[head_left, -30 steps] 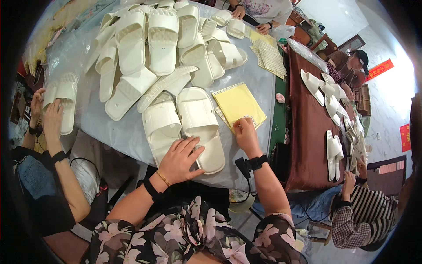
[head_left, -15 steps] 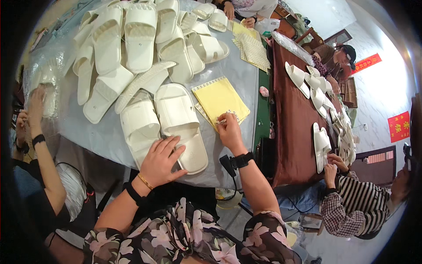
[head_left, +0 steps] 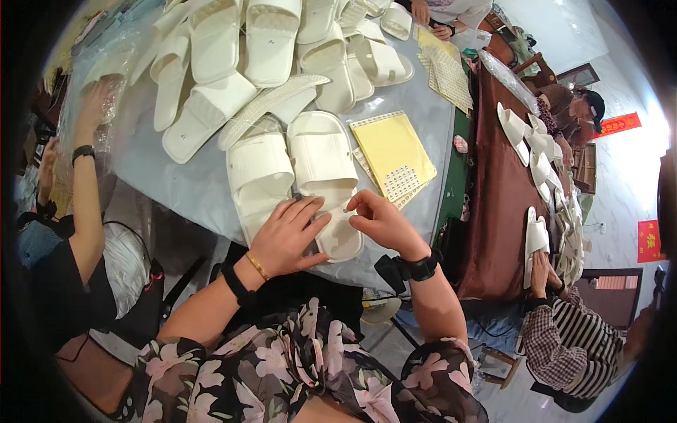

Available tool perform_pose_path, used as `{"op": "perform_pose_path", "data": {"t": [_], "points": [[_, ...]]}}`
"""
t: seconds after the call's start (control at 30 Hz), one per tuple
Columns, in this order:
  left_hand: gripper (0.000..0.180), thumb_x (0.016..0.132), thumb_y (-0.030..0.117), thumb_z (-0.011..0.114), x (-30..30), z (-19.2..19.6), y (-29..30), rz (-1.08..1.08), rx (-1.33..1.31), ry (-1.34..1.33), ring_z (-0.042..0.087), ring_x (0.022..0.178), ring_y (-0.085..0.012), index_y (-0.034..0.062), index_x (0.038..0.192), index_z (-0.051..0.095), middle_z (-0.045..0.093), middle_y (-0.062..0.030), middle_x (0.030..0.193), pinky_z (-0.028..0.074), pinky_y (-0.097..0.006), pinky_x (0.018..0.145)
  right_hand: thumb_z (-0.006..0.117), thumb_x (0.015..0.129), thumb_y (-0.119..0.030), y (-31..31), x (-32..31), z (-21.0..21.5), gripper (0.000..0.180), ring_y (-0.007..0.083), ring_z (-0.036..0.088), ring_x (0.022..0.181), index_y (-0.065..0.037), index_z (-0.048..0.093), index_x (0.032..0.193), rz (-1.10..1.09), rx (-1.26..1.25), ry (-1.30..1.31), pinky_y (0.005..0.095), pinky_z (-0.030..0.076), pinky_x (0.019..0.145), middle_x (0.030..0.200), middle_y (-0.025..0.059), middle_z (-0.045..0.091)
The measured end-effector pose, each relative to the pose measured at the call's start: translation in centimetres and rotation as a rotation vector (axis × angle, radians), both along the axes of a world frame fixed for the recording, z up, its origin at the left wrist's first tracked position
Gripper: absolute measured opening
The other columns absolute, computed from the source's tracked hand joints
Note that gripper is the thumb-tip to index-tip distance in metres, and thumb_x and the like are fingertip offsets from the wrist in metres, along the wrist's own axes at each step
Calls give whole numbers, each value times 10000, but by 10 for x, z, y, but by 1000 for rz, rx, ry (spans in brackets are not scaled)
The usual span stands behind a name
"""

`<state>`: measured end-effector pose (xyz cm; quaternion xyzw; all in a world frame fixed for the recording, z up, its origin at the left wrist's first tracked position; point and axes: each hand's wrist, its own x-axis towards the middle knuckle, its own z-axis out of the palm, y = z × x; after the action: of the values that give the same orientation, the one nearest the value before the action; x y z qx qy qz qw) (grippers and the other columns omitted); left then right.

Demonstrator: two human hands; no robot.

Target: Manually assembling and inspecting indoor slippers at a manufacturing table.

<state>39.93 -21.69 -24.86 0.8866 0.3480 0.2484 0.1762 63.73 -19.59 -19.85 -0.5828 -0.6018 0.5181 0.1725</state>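
Observation:
A pair of cream slide slippers lies side by side before me, the left slipper [head_left: 259, 166] and the right slipper [head_left: 321, 151], toes pointing away. My left hand [head_left: 288, 236] rests flat across their footbeds with its fingers spread. Above the right slipper's footbed, my right hand [head_left: 386, 222] pinches a small pale sticker [head_left: 346, 210] between thumb and forefinger. Just right of the pair sits a yellow sticker sheet [head_left: 388, 144], partly peeled, with rows of small printed stickers at its near end and more sheets beneath it.
Beyond the pair, a heap of cream slippers [head_left: 271, 42] covers the grey table [head_left: 190, 197]. More sticker sheets [head_left: 444, 77] lie at the far right edge. At left, a co-worker's hand [head_left: 95, 106] handles bagged slippers. Co-workers sit by a brown-covered table [head_left: 486, 211] with slippers.
My right hand has moved from the yellow sheet to over the right slipper, carrying a small sticker. My left hand stays on the slippers. The whole view has shifted.

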Motion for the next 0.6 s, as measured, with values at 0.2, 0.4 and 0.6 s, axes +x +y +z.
{"op": "perform_pose_path", "data": {"t": [0.2,0.4,0.6], "points": [[701,779,499,701,0,-7,-1,1,3,34,431,1318,-312,89,1319,523,466,-152,1418,311,-458,1106,598,819,-103,10,-16,2,205,217,590,608,7,606,991,103,52,-177,354,448,575,664,115,598],[695,782,505,691,0,-7,0,6,29,21,427,1309,-292,62,1295,537,477,-150,1396,307,-433,1103,584,823,-111,14,-21,-3,191,334,663,727,-5,613,980,168,89,-296,412,507,668,759,182,662],[724,780,507,694,1,-6,1,18,9,25,433,1303,-300,105,1351,502,466,-143,1405,312,-448,1104,603,830,-76,13,-22,-12,152,170,547,583,-7,608,965,152,147,-264,337,426,556,632,76,557]]}}
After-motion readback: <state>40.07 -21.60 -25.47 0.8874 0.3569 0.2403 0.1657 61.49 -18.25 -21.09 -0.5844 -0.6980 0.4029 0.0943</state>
